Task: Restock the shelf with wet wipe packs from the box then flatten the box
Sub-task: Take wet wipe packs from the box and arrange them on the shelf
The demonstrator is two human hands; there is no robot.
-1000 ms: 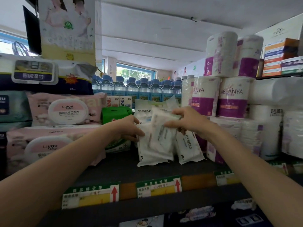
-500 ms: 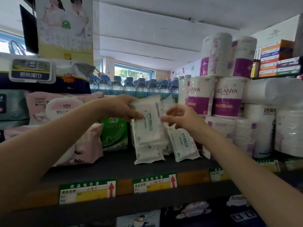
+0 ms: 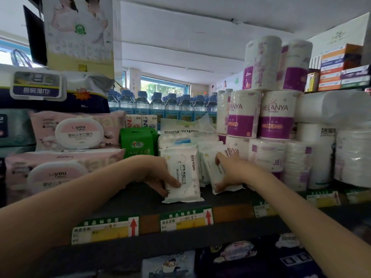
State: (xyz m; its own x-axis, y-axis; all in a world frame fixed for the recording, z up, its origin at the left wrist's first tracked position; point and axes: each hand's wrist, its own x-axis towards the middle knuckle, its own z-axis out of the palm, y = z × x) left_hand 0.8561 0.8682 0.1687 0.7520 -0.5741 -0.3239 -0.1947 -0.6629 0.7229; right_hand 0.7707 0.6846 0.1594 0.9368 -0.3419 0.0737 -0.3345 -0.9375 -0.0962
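Several small white baby wipe packs stand upright in a row on the dark shelf (image 3: 124, 199). My left hand (image 3: 158, 175) grips the front pack (image 3: 185, 177) at its lower left edge, thumb across its face. To its right, my right hand (image 3: 228, 169) holds a second white pack (image 3: 212, 167), with fingers on top and thumb near its bottom. More white packs (image 3: 180, 135) are stacked behind them. The box is not in view.
Large pink wipe packs (image 3: 66, 133) are stacked at the left, with a green pack (image 3: 138, 143) beside them. Purple-and-white paper rolls (image 3: 275, 117) fill the right side. Water bottles (image 3: 160, 105) line the back. Price labels (image 3: 184, 219) run along the shelf's front edge.
Both hands have come down from chest height to the shelf. The pack held up in my left hand now stands on the shelf, and my right hand has taken hold of the neighbouring pack.
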